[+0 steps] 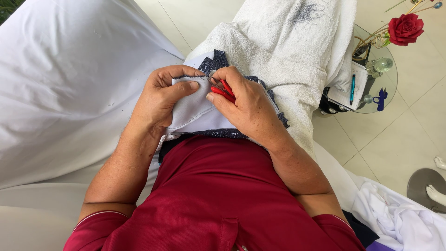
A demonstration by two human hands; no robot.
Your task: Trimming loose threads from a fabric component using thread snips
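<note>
My left hand (pixel 165 95) pinches the upper edge of a piece of fabric (pixel 197 114) that is pale lilac on the inside and dark glittery on the outside. My right hand (pixel 246 104) grips small red thread snips (pixel 224 91), whose metal tip touches the fabric edge right next to my left thumb. Both hands rest over my lap, above my dark red shirt (pixel 218 195). The fabric lies partly on a white towel (pixel 283 51) spread over my knees.
A large white cloth (pixel 69 88) fills the left. At the right stands a round glass side table (pixel 388 86) with a red rose, a blue pen, paper and small blue scissors. More white fabric (pixel 399 218) lies at the lower right, near a mannequin's feet on a grey base.
</note>
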